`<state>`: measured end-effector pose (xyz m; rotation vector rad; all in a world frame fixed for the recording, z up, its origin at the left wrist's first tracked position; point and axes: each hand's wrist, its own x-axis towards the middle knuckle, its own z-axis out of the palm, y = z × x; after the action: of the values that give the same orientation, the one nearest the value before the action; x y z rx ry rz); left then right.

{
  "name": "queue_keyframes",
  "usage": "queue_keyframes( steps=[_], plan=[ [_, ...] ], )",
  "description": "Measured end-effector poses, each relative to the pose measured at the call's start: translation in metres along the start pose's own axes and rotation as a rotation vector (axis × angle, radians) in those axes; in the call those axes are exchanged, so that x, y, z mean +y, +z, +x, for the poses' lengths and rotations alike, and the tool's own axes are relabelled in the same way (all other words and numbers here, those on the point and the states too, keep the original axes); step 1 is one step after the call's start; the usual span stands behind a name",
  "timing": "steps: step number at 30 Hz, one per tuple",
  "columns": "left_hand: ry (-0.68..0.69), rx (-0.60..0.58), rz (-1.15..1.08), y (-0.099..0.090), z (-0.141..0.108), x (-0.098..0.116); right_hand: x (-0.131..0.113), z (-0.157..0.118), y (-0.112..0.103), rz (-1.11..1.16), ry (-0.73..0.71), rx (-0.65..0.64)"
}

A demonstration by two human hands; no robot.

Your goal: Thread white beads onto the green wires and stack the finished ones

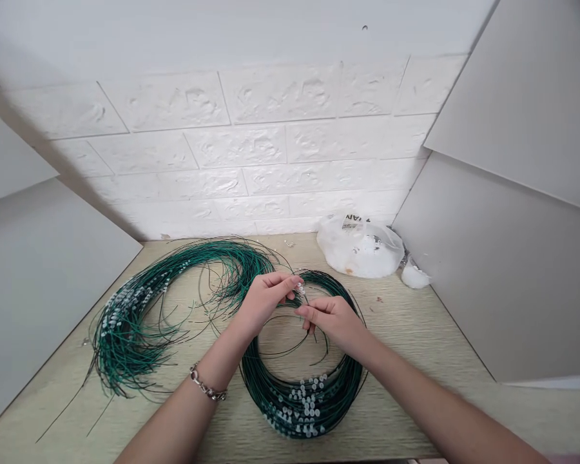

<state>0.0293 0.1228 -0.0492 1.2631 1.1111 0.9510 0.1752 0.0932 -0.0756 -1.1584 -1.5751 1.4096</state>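
Beyond the fingers [286, 285], the space is closed off by a white brick-patterned wall [270, 148], and a pale wood-grain tabletop [396, 341] is spread beneath them. To their left, a curved bundle of loose green wires [140, 303] is laid out, its left part dotted with white beads. Directly under the fingers, a round coil of green wires [350, 386] is set on the tabletop; more beads are clustered on its side nearer the body. Past the fingers to the right, a clear plastic bag [362, 251] is placed by the wall, with a smaller bag [414, 276] beside it. By the left hand [265, 299], a few small white beads [300, 289] are pinched between thumb and forefinger. By the right hand [331, 322], just beside and nearer the body, a thin green strand [306, 299] is nipped at the fingertips. Behind the left fingers, a chain bracelet [207, 385] is worn at the wrist.
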Motion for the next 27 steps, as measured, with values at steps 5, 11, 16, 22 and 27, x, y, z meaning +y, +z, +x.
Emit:
queue_keyframes(
  steps=[5, 11, 16, 22, 27],
  plan=[
    [-0.009, 0.061, 0.102, 0.0, 0.002, -0.0008, -0.0002, 0.0013, -0.0005, 0.013, 0.007, -0.002],
    [0.035, 0.094, 0.16, -0.0007, 0.0044, -0.0025, -0.0022, 0.0, -0.0009, 0.022, 0.011, -0.037],
    [-0.064, 0.089, -0.17, 0.0018, 0.0043, -0.0073, -0.0018, -0.0013, 0.0004, 0.098, 0.067, -0.045],
    [-0.106, 0.141, -0.316, 0.0036, 0.0038, -0.0092, 0.0002, -0.0004, 0.0007, 0.177, 0.088, -0.049],
    [-0.248, 0.033, -0.632, 0.004, 0.0019, -0.0045, -0.0021, -0.0009, 0.0012, 0.208, 0.107, -0.044]
  ],
)
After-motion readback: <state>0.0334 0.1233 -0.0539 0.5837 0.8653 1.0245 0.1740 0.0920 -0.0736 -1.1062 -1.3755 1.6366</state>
